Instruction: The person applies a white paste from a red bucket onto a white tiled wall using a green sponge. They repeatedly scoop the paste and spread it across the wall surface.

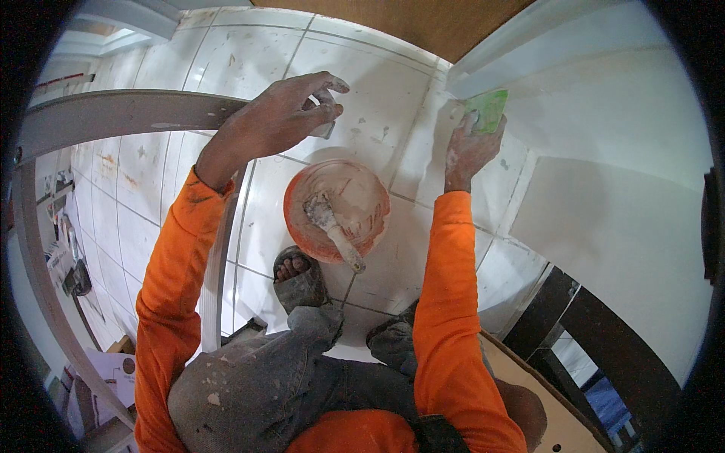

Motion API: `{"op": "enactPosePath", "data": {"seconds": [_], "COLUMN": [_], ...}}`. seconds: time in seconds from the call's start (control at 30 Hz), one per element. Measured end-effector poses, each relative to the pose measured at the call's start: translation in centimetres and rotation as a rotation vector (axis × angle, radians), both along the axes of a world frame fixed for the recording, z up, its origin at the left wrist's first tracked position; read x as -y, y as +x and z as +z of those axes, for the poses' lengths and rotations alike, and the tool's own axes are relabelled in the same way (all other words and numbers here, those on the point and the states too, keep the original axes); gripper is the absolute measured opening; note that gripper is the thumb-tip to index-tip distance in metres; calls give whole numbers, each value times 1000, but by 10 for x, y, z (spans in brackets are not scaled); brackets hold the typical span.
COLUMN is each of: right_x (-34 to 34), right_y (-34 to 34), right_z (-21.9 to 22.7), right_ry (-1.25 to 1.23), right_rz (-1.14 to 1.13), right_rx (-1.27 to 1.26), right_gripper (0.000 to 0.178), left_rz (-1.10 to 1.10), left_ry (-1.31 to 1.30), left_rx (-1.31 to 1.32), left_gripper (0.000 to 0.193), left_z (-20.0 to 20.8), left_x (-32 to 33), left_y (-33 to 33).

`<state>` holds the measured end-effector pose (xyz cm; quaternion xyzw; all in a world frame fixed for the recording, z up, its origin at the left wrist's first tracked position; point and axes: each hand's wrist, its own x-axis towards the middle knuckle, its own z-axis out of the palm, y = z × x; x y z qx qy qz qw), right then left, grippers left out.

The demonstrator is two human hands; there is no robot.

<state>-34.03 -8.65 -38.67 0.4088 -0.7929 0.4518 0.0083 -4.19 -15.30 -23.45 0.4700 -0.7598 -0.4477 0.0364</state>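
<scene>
My right hand (472, 151) is closed on a flat green pad (488, 109), held up beside the white wall. Whether the pad touches the wall I cannot tell. My left hand (281, 117), smeared with white, has its fingers curled round a small pale piece that is mostly hidden below them. Its wrist is beside a grey bar (166, 111). Between my arms, lower down, stands an orange-red bucket (293, 219) with pale, wet-looking paste inside. A paste-caked brush or scraper (336, 230) lies across it, its handle sticking out over the near rim.
White tiles with smudges make up the floor (249, 64). A white wall (612, 196) rises on the right, and a brown wooden panel (400, 19) is at the top. Dark slats (596, 325) stand at lower right. My knees and sandalled feet are near the bucket.
</scene>
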Motion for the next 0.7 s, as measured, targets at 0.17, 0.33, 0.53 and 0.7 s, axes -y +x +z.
{"op": "enactPosePath", "data": {"seconds": [0.17,0.33,0.53,0.7], "right_x": [1,2,3,4], "right_y": [6,2,6,1], "right_z": [7,-3,5,0], "right_ry": [21,30,100,77], "right_rz": [-39,-72,-45,-43], "right_rx": [44,-70,30,18], "right_gripper": [36,42,47,53], "left_rz": [0,-1,8,4], "left_ry": [-28,-23,1,14], "left_rx": [14,7,-31,-12], "left_gripper": [36,37,40,40], "left_z": [-2,-3,-5,-2], "left_x": [0,1,1,2], "left_y": [1,1,4,2]}}
